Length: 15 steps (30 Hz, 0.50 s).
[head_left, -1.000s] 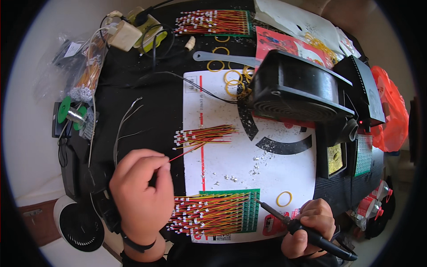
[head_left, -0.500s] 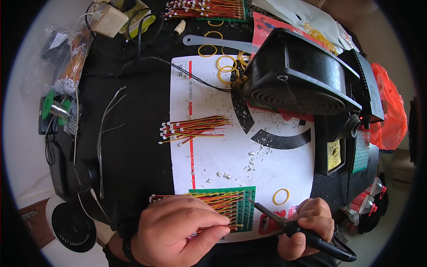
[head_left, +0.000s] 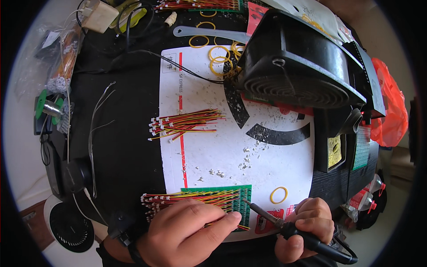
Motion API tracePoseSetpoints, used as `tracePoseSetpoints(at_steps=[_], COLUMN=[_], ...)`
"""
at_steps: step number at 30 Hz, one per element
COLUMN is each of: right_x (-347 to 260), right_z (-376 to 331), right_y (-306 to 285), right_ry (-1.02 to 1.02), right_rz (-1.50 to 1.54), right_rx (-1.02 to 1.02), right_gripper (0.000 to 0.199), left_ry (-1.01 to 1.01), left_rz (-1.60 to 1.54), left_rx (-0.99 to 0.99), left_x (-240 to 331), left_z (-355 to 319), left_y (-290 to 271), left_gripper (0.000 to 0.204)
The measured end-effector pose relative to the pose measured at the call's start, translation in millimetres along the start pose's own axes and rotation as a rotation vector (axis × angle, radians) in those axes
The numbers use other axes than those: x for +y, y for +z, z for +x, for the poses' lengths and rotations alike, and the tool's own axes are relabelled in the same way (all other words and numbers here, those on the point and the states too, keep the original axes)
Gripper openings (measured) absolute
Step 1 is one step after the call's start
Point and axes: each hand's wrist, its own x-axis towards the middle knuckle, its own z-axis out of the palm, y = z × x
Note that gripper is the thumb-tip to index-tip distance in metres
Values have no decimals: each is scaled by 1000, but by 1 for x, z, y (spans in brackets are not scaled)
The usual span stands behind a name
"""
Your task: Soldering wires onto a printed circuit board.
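Note:
My right hand is wrapped round a black soldering iron, its metal tip pointing left at the right part of a green circuit board. Rows of red, black and yellow wires with white connectors lie across that board. My left hand rests over the board's near side, thumb and forefinger pinched together on a thin yellow-and-red wire whose end sticks out to the right. The hand hides part of the board and wires.
A loose bundle of wires lies on the white cardboard sheet amid whitish crumbs. Beyond stands a black fan. Rubber bands, a yellow sponge in a holder and a green solder spool sit around.
My left hand has moved right and slightly down along the board, uncovering more wires at its left; a wire end now shows past the fingertips. The whole view has shifted slightly.

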Motion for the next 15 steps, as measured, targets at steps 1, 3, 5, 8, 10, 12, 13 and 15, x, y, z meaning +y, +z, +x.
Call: tracePoseSetpoints(at_steps=[1, 3, 5, 8, 10, 12, 13, 15], right_x=[-3, -11, -11, -11, -13, -13, -13, -12], right_z=[8, 27, 28, 28, 29, 28, 28, 29], right_y=[-3, -10, -12, -12, -13, -14, -14, -14], right_ry=[2, -11, -2, 13, 17, 30, 32, 48], right_rz=[-4, 126, 130, 136, 131, 129, 129, 131], right_rx=[-1, -245, -265, -286, -290, -308, -311, -357], right_gripper=[30, 23, 24, 24, 24, 25, 25, 26], left_ry=[30, 16, 2, 121, 214, 202, 193, 184], left_rz=[44, 96, 152, 280, 305, 311, 322, 324], left_rx=[28, 21, 12, -31, -59, -65, -72, -86], left_x=[0, -1, -1, -4, -5, -7, -8, -9], left_z=[-1, -4, -5, -4, -3, -4, -5, -5], left_y=[4, 9, 10, 8, 8, 10, 10, 10], left_gripper=[19, 18, 18, 20, 23, 25, 27, 27])
